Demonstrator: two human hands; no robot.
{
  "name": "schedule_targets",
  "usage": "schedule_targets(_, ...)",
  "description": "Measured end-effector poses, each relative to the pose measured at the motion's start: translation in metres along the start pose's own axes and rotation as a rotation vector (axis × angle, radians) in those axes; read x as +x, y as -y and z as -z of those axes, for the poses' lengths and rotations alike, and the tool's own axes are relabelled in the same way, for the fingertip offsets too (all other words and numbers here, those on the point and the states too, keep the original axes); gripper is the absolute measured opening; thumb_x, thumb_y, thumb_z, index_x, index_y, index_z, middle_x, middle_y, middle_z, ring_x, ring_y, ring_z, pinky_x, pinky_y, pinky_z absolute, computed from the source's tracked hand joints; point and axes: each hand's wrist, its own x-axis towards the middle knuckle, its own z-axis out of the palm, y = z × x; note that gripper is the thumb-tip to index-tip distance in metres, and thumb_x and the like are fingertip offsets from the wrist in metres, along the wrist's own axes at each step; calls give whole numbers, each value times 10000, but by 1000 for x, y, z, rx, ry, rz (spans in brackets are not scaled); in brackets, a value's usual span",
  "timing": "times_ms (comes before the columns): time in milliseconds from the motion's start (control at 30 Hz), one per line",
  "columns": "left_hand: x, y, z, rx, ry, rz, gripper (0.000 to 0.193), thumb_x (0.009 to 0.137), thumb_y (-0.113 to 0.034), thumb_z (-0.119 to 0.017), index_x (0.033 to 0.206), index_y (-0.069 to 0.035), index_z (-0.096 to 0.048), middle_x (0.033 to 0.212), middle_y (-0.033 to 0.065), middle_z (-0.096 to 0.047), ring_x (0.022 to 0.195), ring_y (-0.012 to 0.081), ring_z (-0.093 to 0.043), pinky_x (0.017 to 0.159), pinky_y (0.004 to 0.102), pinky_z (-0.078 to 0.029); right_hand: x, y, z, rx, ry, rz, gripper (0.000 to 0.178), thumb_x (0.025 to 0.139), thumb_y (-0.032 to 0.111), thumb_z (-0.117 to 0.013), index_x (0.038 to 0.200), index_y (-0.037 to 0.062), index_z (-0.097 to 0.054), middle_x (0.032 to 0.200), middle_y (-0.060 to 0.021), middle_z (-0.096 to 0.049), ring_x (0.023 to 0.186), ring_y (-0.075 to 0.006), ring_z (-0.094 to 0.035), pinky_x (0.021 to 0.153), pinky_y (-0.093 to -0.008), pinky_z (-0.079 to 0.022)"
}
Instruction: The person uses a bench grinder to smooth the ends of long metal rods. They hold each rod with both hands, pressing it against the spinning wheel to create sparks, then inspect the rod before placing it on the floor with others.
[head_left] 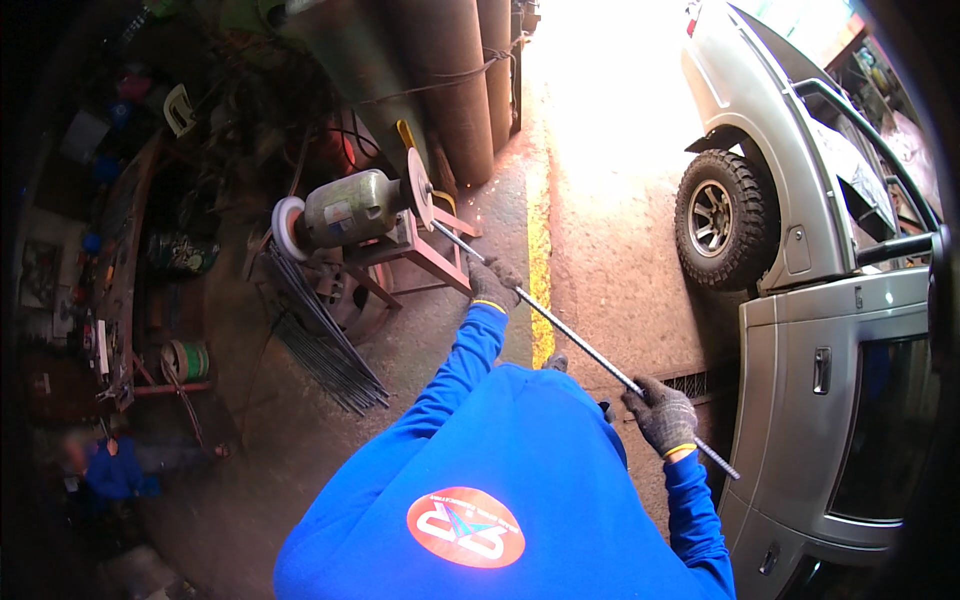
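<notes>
Both gloved hands, left hand (493,283) far, right hand (661,414) near, clench the stiff, probably heavy steel rod (580,343) against the grinder wheel (419,187)

Head camera looks steeply down, close over the person's chest.

We find the long ribbed steel rod (585,345) running from near right to the far-left stand-mounted bench grinder (355,208); the bundle of thin steel rods (325,340) lies below it, the silver off-road vehicle (800,200) right.
</notes>
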Motion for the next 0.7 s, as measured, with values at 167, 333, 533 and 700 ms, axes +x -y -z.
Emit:
schedule_targets(167, -8, 7, 1, 96, -40, -21, 513, 965, -674, -353, 843, -180, -423, 511, -40, -276, 364, 120, -255, 321, 278, -229, 10, 0, 6, 462, 519, -141, 468, 988, 461, -506, 918, 61, -739, 882, -168, -708, 822, -264, -674, 796, -379, -510)
schedule_targets(333, -6, 1, 8, 40, -69, -34, 510, 954, -661, -396, 770, -187, -437, 498, -45, -284, 364, 121, -264, 334, 282, -241, 15, -22, -10, 314, 345, -31, 459, 1001, 407, -523, 945, 0, -728, 888, -155, -735, 809, -258, -696, 764, -375, -530)
schedule_targets(533, -11, 3, -1, 32, -85, -48, 475, 956, -620, -412, 762, -188, -441, 494, -58, -273, 365, 113, -250, 344, 271, -235, 8, 1, 8, 150, 208, -32, 453, 968, 489, -525, 946, 83, -723, 847, -217, -682, 857, -404, -664, 732, -484, -519)
schedule_targets(700, -5, -1, 5, 8, -33, -20, 473, 957, -606, -407, 734, -190, -442, 486, -61, -273, 363, 113, -251, 341, 271, -245, 5, 9, 11, 1, 133, 7, 387, 950, 461, -587, 988, 103, -730, 803, -199, -682, 786, -391, -675, 677, -460, -529)
